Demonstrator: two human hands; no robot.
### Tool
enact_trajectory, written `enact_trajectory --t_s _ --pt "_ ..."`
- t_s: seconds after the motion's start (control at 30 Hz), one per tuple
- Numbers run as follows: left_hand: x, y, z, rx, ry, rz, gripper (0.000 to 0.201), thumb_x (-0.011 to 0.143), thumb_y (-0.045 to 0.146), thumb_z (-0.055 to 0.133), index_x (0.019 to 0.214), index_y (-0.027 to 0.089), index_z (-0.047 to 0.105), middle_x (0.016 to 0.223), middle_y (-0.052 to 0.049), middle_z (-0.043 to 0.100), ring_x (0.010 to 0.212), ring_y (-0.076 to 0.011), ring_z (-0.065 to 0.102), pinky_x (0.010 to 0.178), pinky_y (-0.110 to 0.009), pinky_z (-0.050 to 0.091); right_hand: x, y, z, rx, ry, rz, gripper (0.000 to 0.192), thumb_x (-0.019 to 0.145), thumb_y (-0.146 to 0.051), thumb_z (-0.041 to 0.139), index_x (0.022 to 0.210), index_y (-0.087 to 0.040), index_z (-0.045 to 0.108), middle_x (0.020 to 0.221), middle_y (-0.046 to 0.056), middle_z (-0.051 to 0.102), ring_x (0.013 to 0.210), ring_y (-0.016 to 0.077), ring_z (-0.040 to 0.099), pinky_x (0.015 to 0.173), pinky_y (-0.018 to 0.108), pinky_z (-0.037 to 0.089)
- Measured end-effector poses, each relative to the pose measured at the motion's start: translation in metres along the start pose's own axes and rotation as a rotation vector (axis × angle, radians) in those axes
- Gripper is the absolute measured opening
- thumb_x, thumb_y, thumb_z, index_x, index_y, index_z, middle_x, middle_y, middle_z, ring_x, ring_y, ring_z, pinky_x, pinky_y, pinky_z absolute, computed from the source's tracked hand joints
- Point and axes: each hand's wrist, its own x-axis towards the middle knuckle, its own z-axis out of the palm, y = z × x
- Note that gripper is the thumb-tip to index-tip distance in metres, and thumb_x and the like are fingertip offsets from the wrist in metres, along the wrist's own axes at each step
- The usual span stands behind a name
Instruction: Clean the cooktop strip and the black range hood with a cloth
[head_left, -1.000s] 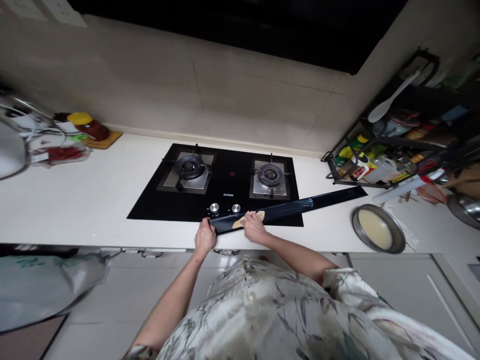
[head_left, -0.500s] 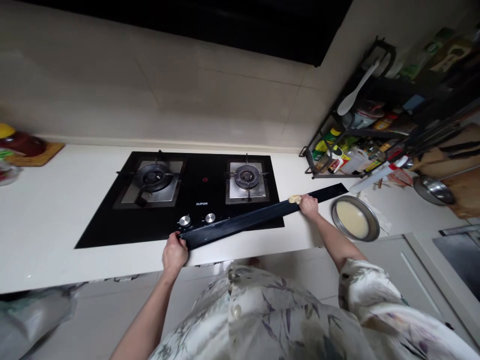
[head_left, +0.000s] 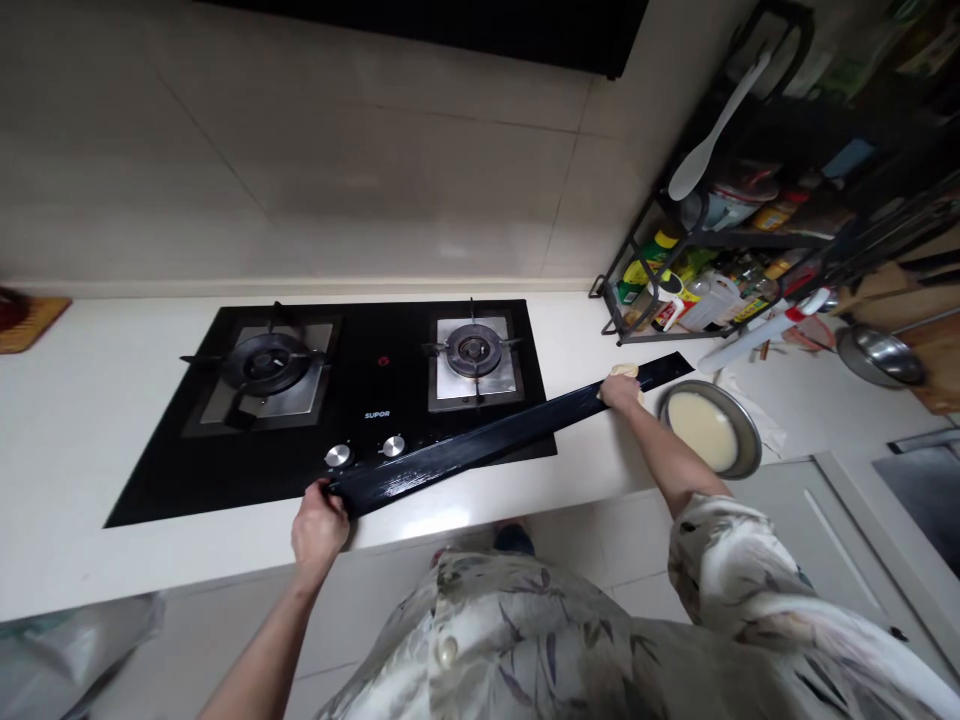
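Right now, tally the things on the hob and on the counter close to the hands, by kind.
Burners: 2
Control knobs: 2
Long black strip: 1, left hand at one end, right hand with a cloth near the other
Metal pan of pale liquid: 1
Total: 7

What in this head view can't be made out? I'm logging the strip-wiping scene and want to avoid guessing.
- Cloth under the right hand: mostly covered by the hand, material unclear.
- Left hand grip on the black strip: fingertips hidden beneath its end.
- Rack bottles: labels too small and blurred.
- Steel bowl: contents not visible.
- Pan: pale contents unidentifiable.
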Motion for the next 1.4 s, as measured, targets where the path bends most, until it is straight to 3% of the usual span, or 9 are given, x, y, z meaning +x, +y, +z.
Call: enact_trajectory --t_s 0.23,0.47,0.63,0.8,0.93,1.1,1.23,1.4 --pt "-0.014 0.019 -0.004 -0.128 0.049 -0.039 0.043 0.103 0.023 0.042 0.143 0.010 0.053 0.124 -0.022 0.070 0.108 -0.0338 0.069 0.094 -0.043 0.052 -0.094 -0.093 0.002 -0.084 -0.028 -0.379 0.028 0.091 -0.015 0.063 0.112 -0.012 0.081 0.118 0.023 0.073 0.121 0.0333 0.066 0.100 0.043 0.047" --pt "-0.021 0.027 -0.009 -0.225 0.009 -0.031 0.043 0.105 0.022 0.037 0.143 0.010 0.052 0.137 -0.024 0.063 0.116 -0.0342 0.067 0.098 -0.044 0.050 -0.192 -0.200 0.007 -0.057 0.007 -0.723 0.029 0.091 -0.009 0.056 0.106 -0.007 0.081 0.111 0.024 0.074 0.114 0.0322 0.068 0.095 0.038 0.051" --pt "-0.012 0.016 -0.009 -0.278 -0.019 0.026 0.036 0.107 0.023 0.036 0.137 0.012 0.055 0.128 -0.022 0.069 0.111 -0.0300 0.070 0.094 -0.037 0.051 -0.270 -0.280 0.014 0.055 0.085 -0.884 0.041 0.101 -0.014 0.041 0.128 -0.001 0.069 0.125 0.027 0.066 0.117 0.0290 0.064 0.096 0.036 0.051" --pt "0.003 0.002 -0.017 -0.326 -0.101 0.091 0.024 0.106 0.020 0.046 0.124 0.014 0.060 0.103 -0.014 0.076 0.095 -0.0254 0.074 0.085 -0.031 0.051 -0.317 -0.324 0.025 0.186 0.039 -1.145 0.044 0.102 -0.028 0.049 0.143 -0.014 0.060 0.143 0.016 0.056 0.131 0.0282 0.048 0.109 0.040 0.042" --pt "0.003 0.000 -0.014 -0.331 -0.083 0.095 0.028 0.107 0.021 0.043 0.130 0.014 0.056 0.105 -0.015 0.076 0.098 -0.0268 0.073 0.085 -0.032 0.050 -0.318 -0.327 0.025 0.192 -0.086 -1.262 0.044 0.099 -0.020 0.047 0.139 -0.026 0.065 0.149 0.006 0.052 0.127 0.0277 0.043 0.104 0.043 0.040" --pt "-0.007 0.007 -0.008 -0.322 -0.041 0.063 0.031 0.106 0.022 0.041 0.135 0.015 0.051 0.115 -0.018 0.073 0.105 -0.0295 0.072 0.084 -0.035 0.050 -0.294 -0.298 0.022 0.130 -0.084 -1.250 0.045 0.099 -0.015 0.046 0.134 -0.027 0.070 0.148 0.007 0.052 0.126 0.0261 0.043 0.102 0.043 0.037" --pt "-0.011 0.009 -0.011 -0.310 -0.044 0.028 0.032 0.107 0.022 0.038 0.135 0.015 0.049 0.114 -0.019 0.072 0.104 -0.0317 0.072 0.083 -0.037 0.049 -0.263 -0.253 0.023 0.098 -0.050 -1.169 0.047 0.099 -0.011 0.044 0.133 -0.027 0.072 0.148 0.009 0.052 0.125 0.0259 0.043 0.101 0.041 0.037" --pt "-0.008 0.011 -0.015 -0.259 -0.021 -0.057 0.033 0.107 0.027 0.038 0.136 0.017 0.048 0.109 -0.018 0.072 0.099 -0.0331 0.072 0.081 -0.038 0.050 -0.206 -0.171 0.015 0.065 -0.021 -1.027 0.047 0.098 -0.009 0.045 0.133 -0.025 0.073 0.146 0.011 0.055 0.124 0.0253 0.045 0.099 0.038 0.038"
